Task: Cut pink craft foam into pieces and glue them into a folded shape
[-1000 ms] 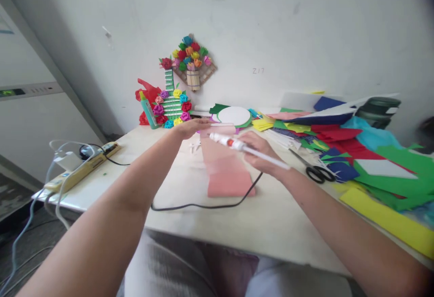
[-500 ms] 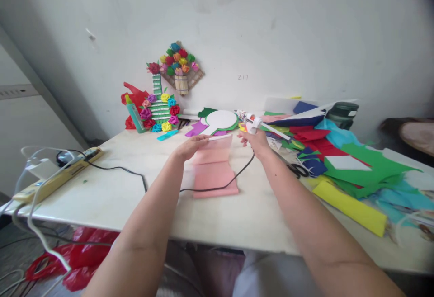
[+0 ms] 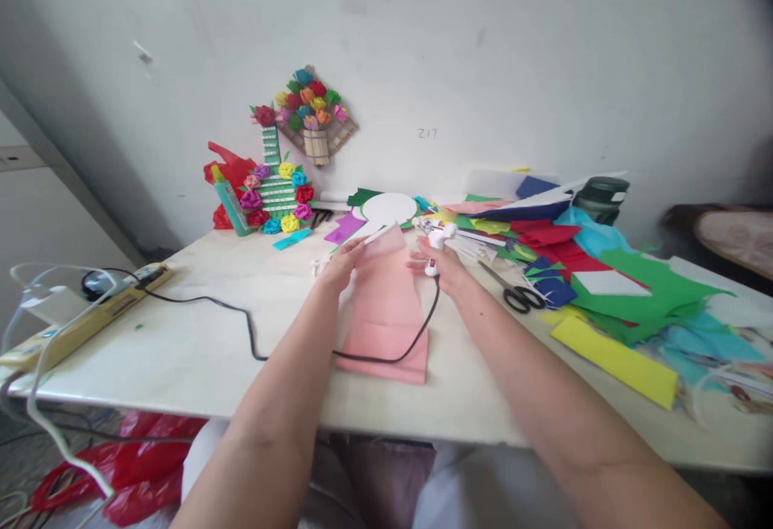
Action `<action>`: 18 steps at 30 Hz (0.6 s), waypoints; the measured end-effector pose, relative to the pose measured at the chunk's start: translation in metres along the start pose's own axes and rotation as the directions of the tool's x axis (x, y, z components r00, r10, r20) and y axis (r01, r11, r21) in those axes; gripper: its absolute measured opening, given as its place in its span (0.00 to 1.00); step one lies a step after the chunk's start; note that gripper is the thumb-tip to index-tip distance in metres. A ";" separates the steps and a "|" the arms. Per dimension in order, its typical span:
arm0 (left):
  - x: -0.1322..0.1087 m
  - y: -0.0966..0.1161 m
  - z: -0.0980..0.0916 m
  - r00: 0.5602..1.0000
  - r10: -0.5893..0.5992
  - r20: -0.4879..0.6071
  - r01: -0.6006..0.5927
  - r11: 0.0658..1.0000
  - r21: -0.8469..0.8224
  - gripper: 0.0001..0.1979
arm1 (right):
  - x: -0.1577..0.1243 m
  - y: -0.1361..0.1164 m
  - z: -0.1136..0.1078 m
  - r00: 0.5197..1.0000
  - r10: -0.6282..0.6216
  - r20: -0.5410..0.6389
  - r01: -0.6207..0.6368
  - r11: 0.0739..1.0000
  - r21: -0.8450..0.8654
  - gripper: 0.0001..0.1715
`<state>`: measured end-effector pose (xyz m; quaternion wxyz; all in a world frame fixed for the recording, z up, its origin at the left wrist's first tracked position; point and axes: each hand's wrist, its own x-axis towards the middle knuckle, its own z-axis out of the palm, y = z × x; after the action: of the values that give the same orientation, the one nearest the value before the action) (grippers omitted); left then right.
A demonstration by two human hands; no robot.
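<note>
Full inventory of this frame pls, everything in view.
pink paper: 1, pink, table centre, far edge lifted
glue gun: 1, white, behind the paper's right corner
cord: 1, black, across the paper to the power strip
power strip: 1, yellow, table left
scissors: 1, black, right of paper
paper pile: many sheets, mixed colours, table right
flower crafts: 2, multicolour, at wall
table: 1, white
left hand: fingers hold paper's far edge
right hand: holds glue gun

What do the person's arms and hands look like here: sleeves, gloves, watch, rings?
Both arms are bare as far as they show; no sleeve edge is in view. The left hand and right hand wear no gloves. Neither wrist carries a watch or band. Rings: too small to tell.
</note>
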<state>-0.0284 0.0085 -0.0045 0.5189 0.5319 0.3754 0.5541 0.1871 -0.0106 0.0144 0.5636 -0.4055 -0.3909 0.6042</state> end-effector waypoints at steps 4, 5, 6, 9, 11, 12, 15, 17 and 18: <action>0.009 0.002 0.002 0.997 0.076 -0.020 -0.076 0.997 0.027 0.23 | 0.010 0.003 0.001 0.968 -0.224 -0.111 0.233 0.970 0.073 0.19; 0.011 0.003 0.001 0.996 0.092 -0.016 -0.091 0.995 0.036 0.23 | 0.011 0.001 0.001 0.962 -0.247 -0.117 0.258 0.962 0.090 0.18; 0.012 0.003 0.001 0.994 0.106 -0.009 -0.105 0.994 0.043 0.23 | 0.010 -0.003 0.002 0.961 -0.253 -0.112 0.265 0.958 0.106 0.17; 0.012 0.002 0.000 0.991 0.131 -0.011 -0.130 0.990 0.052 0.23 | -0.002 -0.024 0.006 0.979 -0.197 -0.049 0.202 0.969 0.144 0.15; 0.010 0.001 -0.001 0.992 0.123 -0.026 -0.121 0.991 0.059 0.23 | -0.016 -0.040 0.010 0.992 -0.123 0.008 0.120 0.981 0.150 0.14; 0.010 0.001 -0.002 0.993 0.113 -0.033 -0.111 0.992 0.064 0.24 | -0.023 -0.047 0.012 0.996 -0.081 0.038 0.075 0.987 0.145 0.14; 0.010 0.006 -0.004 0.998 0.053 -0.025 -0.050 0.994 0.097 0.24 | -0.038 -0.060 0.019 0.989 0.071 0.126 -0.090 0.985 0.148 0.14; 0.011 0.012 -0.005 1.000 0.003 -0.002 -0.003 0.992 0.130 0.25 | -0.044 -0.063 0.023 0.972 0.154 0.180 -0.187 0.965 0.184 0.16; 0.012 0.015 -0.005 1.000 -0.016 0.009 0.014 0.989 0.145 0.25 | -0.046 -0.064 0.026 0.963 0.176 0.203 -0.218 0.954 0.205 0.17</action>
<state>-0.0345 0.0181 0.0113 0.4849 0.5681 0.4161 0.5187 0.1878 -0.0527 0.0857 0.5045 -0.3191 -0.3272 0.7325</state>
